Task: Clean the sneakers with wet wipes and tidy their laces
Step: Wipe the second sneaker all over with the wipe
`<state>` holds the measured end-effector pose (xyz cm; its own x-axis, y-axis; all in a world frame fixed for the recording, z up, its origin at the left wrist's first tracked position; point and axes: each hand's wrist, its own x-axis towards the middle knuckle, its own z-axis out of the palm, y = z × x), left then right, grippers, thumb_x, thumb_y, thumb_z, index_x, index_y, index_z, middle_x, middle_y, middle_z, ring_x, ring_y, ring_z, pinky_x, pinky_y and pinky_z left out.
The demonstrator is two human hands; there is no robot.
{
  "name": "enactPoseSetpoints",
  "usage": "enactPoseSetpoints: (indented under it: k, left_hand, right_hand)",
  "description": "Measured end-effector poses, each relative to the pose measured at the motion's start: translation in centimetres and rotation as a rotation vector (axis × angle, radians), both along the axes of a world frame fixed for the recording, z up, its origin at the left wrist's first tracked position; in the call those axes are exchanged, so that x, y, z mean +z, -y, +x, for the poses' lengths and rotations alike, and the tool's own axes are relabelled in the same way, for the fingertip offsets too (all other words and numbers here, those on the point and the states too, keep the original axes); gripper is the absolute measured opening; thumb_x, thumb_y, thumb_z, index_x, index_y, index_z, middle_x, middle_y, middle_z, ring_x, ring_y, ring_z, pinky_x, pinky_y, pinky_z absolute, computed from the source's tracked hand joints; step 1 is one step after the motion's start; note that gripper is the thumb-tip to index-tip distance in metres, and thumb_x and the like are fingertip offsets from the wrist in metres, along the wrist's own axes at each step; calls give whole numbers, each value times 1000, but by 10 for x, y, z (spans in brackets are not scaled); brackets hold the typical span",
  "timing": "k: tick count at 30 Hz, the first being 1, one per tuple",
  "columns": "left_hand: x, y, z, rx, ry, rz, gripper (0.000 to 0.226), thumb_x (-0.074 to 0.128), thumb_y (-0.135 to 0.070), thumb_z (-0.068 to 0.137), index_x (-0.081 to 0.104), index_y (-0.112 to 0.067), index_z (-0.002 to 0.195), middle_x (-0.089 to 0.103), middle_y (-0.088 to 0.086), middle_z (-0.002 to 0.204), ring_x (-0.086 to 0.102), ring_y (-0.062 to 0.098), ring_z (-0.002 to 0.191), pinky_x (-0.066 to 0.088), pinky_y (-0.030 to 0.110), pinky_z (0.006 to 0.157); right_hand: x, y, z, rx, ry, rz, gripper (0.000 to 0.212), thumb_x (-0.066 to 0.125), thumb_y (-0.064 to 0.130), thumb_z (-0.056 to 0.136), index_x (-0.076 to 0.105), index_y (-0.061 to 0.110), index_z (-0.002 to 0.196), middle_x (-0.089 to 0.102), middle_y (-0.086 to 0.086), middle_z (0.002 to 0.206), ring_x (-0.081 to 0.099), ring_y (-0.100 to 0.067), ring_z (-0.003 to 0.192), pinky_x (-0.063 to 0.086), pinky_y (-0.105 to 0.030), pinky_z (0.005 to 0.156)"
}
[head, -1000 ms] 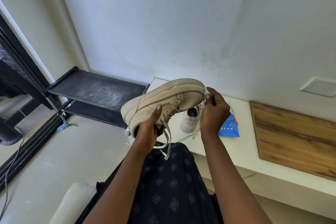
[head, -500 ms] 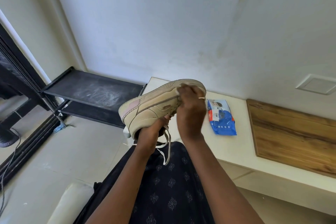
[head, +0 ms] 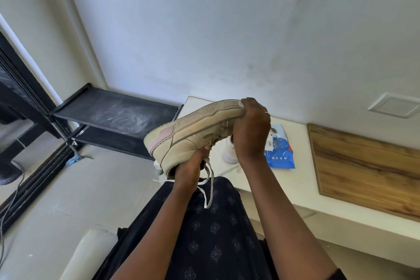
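Note:
A beige sneaker (head: 186, 132) with a pink heel patch is held up in the air on its side, sole edge upward. My left hand (head: 189, 170) is inside its opening and grips it from below. My right hand (head: 251, 127) curls over the toe end and presses a white wet wipe (head: 241, 104) against the sole edge. The loose white laces (head: 210, 185) hang down over my lap. The second, white sneaker (head: 228, 152) stands on the white table behind my right wrist, mostly hidden. A blue wet wipes pack (head: 280, 152) lies on the table.
The white table (head: 302, 188) runs along the wall, with a wooden board (head: 368, 170) on its right part. A black two-tier rack (head: 113, 120) stands at the left by the wall. A dark sliding door frame and cables are at the far left.
My right hand has moved with the wipe along the sneaker's sole edge, out to the toe end. The second sneaker shows again behind my wrist.

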<state>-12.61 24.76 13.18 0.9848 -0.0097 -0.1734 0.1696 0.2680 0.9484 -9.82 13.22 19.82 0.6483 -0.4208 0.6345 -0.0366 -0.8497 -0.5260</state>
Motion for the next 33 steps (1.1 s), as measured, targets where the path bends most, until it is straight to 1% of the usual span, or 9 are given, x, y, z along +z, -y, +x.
enactPoseSetpoints:
  k: [4,8,12,16,19,22,24,26,33]
  left_hand:
    - [-1,-3,1,-11,-55,93,4,66,-20,86,65,-20,82,62,-10,69,58,8,70,48,54,81]
    - [9,-7,0,50,26,130,60,64,-46,68,64,-4,111,58,24,120,51,39,117,39,57,102]
    - [14,-10,-1,74,110,92,80,60,-55,60,60,3,114,55,32,117,47,49,112,50,48,90]
    - [13,-12,2,93,180,104,68,60,-36,73,49,21,108,43,47,109,36,62,109,29,70,94]
    - [17,-12,2,127,191,101,60,63,-34,72,55,15,107,49,43,109,43,56,106,34,66,94]
    - [21,-10,2,157,168,60,24,66,-10,83,61,10,97,56,36,95,51,44,87,43,54,79]
    - [18,-10,3,147,140,34,6,67,-7,83,62,-5,81,60,11,68,54,19,59,45,38,62]
    - [18,-10,3,136,137,10,12,69,-10,79,59,-16,74,56,-12,58,49,0,52,41,19,58]
    - [16,-9,3,184,134,-91,7,60,-17,66,58,-14,73,57,-13,53,50,1,50,40,11,48]
  right_hand:
    - [3,-17,1,29,-5,-82,36,58,-25,60,69,-9,90,69,-23,92,66,-38,86,55,-40,72]
    - [6,-35,-5,154,62,-179,34,39,-11,72,69,-6,88,70,-20,94,67,-36,90,55,-38,75]
    - [7,-48,-9,286,83,-251,39,35,-3,75,69,-5,92,69,-16,97,65,-31,96,44,-27,88]
    - [2,-54,-13,391,107,-342,30,43,-3,82,69,-4,95,69,-15,101,64,-29,100,49,-30,89]
    - [-2,-46,-12,375,172,-396,26,47,-4,84,69,-5,97,68,-16,102,63,-29,100,44,-29,93]
    - [1,-37,-10,311,206,-347,32,42,-7,82,67,-7,102,67,-18,105,61,-30,102,41,-27,96]
    - [5,-32,-6,258,208,-265,38,39,-7,77,68,-6,101,68,-18,105,61,-31,101,42,-27,94]
    - [8,-26,-3,229,205,-184,43,35,-7,73,69,-6,100,68,-17,104,62,-32,99,44,-28,91]
    - [8,-13,6,38,165,115,43,48,-23,68,72,-2,96,71,-15,95,68,-31,88,47,-25,82]
